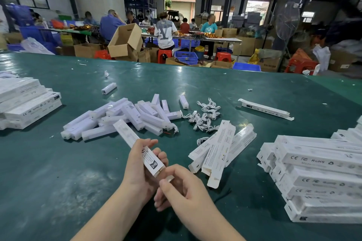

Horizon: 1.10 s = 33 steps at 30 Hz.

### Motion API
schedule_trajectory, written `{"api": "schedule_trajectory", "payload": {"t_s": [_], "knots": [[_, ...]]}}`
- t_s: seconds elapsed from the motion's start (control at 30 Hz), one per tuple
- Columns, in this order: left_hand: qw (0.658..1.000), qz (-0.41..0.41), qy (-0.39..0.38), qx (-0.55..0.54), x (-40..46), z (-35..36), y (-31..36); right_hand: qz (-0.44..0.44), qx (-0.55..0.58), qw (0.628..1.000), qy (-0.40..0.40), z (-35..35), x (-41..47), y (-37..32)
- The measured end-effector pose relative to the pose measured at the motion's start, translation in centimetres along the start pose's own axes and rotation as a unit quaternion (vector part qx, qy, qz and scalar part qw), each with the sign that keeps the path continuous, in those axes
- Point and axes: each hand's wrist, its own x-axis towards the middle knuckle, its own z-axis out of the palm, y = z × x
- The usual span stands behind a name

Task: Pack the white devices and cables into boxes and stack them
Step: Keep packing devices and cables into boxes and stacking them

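My left hand grips a long white box that points up and away to the left. My right hand pinches the flap at the box's near end, fingers curled over it. Behind the hands lies a heap of white devices, with a tangle of white cables to its right. Several flat empty boxes lie fanned out right of my hands. Stacks of packed boxes stand at the right and at the far left.
The green table carries all of this. One open box lies alone at the far right, and a single device sits apart at the back. Beyond the table's far edge, people work among cardboard cartons and blue crates.
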Motion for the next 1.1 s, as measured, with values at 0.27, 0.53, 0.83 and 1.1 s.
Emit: {"api": "schedule_trajectory", "payload": {"t_s": [0.27, 0.53, 0.83, 1.1], "knots": [[0.999, -0.028, -0.035, 0.001, -0.4, 0.0, -0.3, -0.006, 0.071, 0.997, 0.015, 0.0, 0.2, -0.3], [0.997, -0.056, -0.057, -0.004, -0.8, 0.0, -0.2, 0.011, 0.085, 0.996, 0.024, -0.1, 0.5, 0.3], [0.983, -0.137, -0.086, -0.086, -1.3, 0.3, -0.1, 0.075, 0.076, 0.994, -0.009, -0.9, 0.4, -0.7], [0.960, -0.208, -0.175, -0.071, -2.2, 0.5, 0.0, 0.001, -0.246, 0.966, 0.080, -1.6, 0.4, 0.4]]}}
